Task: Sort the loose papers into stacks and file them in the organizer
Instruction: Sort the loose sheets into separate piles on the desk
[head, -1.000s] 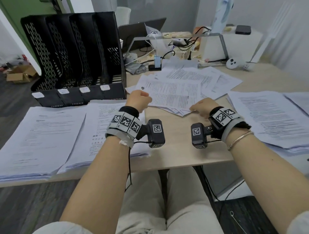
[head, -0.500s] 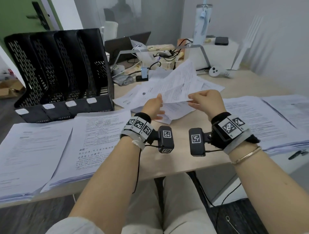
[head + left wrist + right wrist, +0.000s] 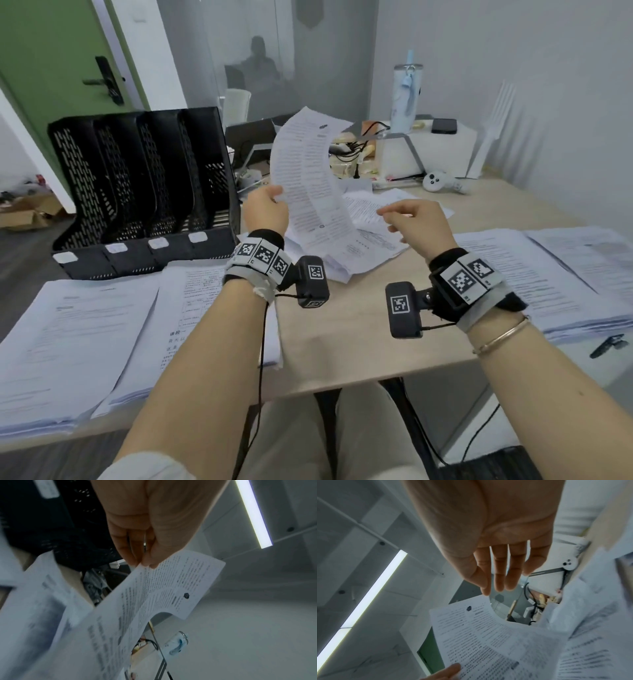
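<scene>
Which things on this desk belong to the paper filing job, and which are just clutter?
Job:
- lifted sheets, pinched by left hand
- loose pile
- sorted stacks
- black organizer
- right hand, free

Clutter:
- water bottle
- phone
- cables

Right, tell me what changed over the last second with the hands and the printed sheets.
The left hand lifted the printed white sheets off the loose pile and now pinches them upright. The right hand let go and hangs open. The black mesh organizer and sorted paper stacks stayed put.
</scene>
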Demonstrator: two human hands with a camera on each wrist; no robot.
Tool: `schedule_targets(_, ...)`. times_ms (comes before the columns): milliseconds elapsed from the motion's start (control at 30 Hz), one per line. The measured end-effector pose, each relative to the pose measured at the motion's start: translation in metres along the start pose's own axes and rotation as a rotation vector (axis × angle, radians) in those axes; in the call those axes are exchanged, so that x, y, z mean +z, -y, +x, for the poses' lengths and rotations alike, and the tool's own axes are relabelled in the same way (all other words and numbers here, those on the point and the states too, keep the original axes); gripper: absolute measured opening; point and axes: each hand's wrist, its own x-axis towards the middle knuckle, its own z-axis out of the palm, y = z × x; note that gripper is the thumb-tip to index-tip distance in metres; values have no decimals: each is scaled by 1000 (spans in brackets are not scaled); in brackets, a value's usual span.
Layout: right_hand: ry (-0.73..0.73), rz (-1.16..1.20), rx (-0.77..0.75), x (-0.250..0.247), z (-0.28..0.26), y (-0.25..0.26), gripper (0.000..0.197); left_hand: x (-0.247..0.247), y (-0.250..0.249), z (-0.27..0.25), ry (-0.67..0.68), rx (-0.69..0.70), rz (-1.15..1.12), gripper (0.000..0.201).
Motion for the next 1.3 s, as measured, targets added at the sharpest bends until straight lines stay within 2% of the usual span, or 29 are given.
schedule_targets(233,46,-49,-267,22,8,55,28,-25,-25,5,-151,162,88,42)
schedule_targets(333,76,-93,-378,29,12,74,41,-28,-41,3,-171,275,231,40)
schedule_targets(433,106,-265,-493,32,22,89,59,-27,-55,-1,-159,408,319,40)
schedule_targets(533,128,-448,-411,31,35,88,64,-26,-63,-4,-107,528,367,42)
schedule_targets(667,36,-463,-242,20,42,78,17,-26,-66,-7,-56,646,302,38)
schedule_targets(800,20,-352,-159,12,42,64,16,-23,-63,-9,-161,730,190,30)
schedule_targets(933,-81,-178,-105,4,43,49,18,-21,-49,-9,-340,655,153,30)
schedule_targets(1000,-109,-110,-73,2,42,41,24,-20,-39,-11,-342,559,124,31)
schedule_targets(1100,-120,5,-12,3,40,33,22,-13,-16,-12,-229,367,25,34)
schedule_targets(1200,-136,45,23,5,41,27,26,-7,3,-16,-52,315,-190,27)
schedule_targets(1300,-138,57,72,5,42,22,28,-5,6,-25,107,254,-258,24)
